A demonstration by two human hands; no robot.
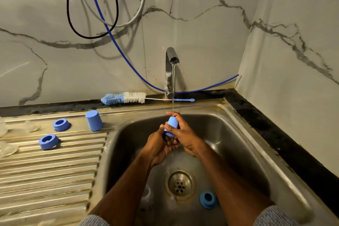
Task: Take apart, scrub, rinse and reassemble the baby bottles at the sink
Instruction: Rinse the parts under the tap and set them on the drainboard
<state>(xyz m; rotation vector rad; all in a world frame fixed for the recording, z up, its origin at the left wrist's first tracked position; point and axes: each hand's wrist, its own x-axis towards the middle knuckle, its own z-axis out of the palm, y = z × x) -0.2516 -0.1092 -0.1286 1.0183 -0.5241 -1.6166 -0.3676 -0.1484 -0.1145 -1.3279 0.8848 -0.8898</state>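
Under tap (172, 60) | both hands grip blue cap (171, 126): left hand (159, 145), right hand (185, 134)

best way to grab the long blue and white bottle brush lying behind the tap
Pinch the thin blue handle of the blue and white bottle brush from above, on the right side of the chrome tap. The brush lies flat along the sink's back ledge with its handle end free, and the bristle head is bulky and soft.

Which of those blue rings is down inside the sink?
The blue ring right of the drain. The other two rings sit on the draining board.
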